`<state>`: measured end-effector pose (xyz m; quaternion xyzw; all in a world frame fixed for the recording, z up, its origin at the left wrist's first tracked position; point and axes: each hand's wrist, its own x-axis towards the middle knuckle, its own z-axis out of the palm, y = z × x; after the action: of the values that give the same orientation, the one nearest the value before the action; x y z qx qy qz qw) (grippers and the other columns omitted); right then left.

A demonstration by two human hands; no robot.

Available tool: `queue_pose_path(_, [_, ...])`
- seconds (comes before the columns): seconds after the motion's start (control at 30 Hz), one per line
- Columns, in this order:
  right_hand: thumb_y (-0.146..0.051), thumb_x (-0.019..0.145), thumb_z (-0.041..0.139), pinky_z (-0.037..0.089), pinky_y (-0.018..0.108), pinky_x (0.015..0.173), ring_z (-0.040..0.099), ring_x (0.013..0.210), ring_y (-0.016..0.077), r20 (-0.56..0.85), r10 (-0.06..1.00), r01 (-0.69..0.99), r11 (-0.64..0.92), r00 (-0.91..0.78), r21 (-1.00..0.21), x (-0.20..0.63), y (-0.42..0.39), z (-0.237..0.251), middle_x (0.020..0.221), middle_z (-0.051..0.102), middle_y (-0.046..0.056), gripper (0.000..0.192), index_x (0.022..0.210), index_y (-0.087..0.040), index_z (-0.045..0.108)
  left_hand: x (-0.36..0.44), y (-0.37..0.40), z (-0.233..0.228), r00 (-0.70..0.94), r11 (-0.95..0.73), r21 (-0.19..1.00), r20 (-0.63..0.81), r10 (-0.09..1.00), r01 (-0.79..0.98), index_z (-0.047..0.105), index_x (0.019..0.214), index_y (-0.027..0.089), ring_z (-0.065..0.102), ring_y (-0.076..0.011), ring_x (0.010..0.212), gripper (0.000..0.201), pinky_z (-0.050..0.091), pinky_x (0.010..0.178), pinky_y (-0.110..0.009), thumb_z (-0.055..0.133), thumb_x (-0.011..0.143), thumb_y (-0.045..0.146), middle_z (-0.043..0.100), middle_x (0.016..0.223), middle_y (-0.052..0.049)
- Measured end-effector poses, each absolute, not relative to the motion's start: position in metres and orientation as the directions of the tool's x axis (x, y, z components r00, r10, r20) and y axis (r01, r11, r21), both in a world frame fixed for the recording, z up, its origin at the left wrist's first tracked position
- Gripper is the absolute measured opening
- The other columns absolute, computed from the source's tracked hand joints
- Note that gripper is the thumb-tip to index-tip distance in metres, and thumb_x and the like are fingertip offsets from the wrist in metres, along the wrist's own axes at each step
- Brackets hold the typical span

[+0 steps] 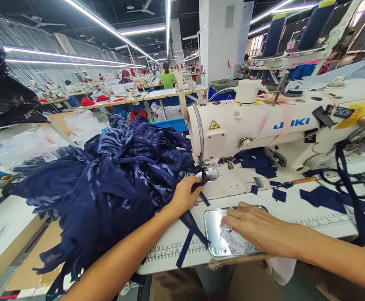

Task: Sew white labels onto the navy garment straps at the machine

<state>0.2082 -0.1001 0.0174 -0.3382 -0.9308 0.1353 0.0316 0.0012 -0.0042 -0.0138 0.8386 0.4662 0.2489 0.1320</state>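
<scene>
At the needle of the white industrial sewing machine [248,125], the left hand [184,195] pinches a navy fabric strap [190,228] from the heaped navy lace garments [107,184], best kept taut, while the right hand [254,228] lies flat, fingers loosely spread, on a small white label [232,242].

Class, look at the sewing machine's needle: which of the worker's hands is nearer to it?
Left. The left hand rests on dark blue fabric right beside the needle. The right hand lies flat on the metal plate, nearer the table's front edge.

Left hand [185,195] curled; right hand [254,228] flat, palm down.
</scene>
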Motion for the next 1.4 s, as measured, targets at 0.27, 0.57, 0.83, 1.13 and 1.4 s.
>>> queue_pose_path(0.27, [-0.011,0.083,0.039,0.036,0.029,0.065,0.049,0.069,0.0155,-0.031,0.696,0.681,0.691,-0.717,-0.241,0.209,-0.100,0.023,0.083,0.053,0.003,0.017,0.092,-0.020,0.051,0.000,-0.006,-0.005,0.419,-0.479,0.638,0.258,0.870,0.603,0.059,0.074,0.015,0.051,-0.0116,0.059,0.005,0.037,0.058,-0.022,0.054,0.076,0.016,0.057,0.064,0.003])
queue_pose_path(0.57, [-0.007,0.081,0.038,0.036,0.030,0.064,0.050,0.068,0.0157,-0.239,0.704,0.743,0.643,-0.669,-0.185,0.197,-0.108,0.031,0.080,0.054,0.003,0.016,0.080,-0.018,0.050,-0.001,-0.008,-0.005,0.398,-0.439,0.700,0.236,0.886,0.563,0.062,0.080,0.015,0.050,-0.0111,0.057,0.011,0.036,0.056,-0.021,0.053,0.075,0.019,0.061,0.070,0.002])
queue_pose_path(0.83, [-0.020,0.079,0.044,0.034,0.024,0.052,0.043,0.056,0.0105,0.016,0.910,0.663,0.313,-0.413,-0.680,0.218,-0.099,0.036,0.064,0.049,-0.002,0.009,0.072,-0.019,0.050,-0.003,-0.011,0.000,0.378,-0.350,0.830,0.184,0.907,0.435,0.060,0.066,0.014,0.047,-0.0113,0.058,0.012,0.035,0.056,-0.021,0.057,0.069,0.026,0.053,0.060,0.002])
queue_pose_path(1.13, [-0.032,0.071,0.052,0.028,0.023,0.046,0.035,0.046,0.0076,-0.059,0.960,0.319,0.033,-0.274,-0.947,0.196,-0.078,0.034,0.055,0.050,-0.004,0.015,0.066,-0.018,0.049,-0.008,-0.018,0.013,0.376,-0.087,0.981,0.016,0.926,0.174,0.060,0.063,0.012,0.042,-0.0087,0.051,0.027,0.034,0.049,-0.020,0.061,0.065,0.038,0.048,0.056,0.002])
queue_pose_path(1.4, [-0.035,0.065,0.059,0.038,0.027,0.070,0.050,0.077,0.0137,0.109,0.984,0.049,0.117,-0.139,-0.992,0.156,-0.053,0.031,0.087,0.055,0.002,0.018,0.063,-0.018,0.054,-0.010,-0.021,0.019,0.398,-0.038,0.997,0.006,0.917,0.074,0.062,0.064,0.011,0.044,-0.0093,0.057,0.028,0.034,0.055,-0.021,0.068,0.060,0.038,0.052,0.060,0.001])
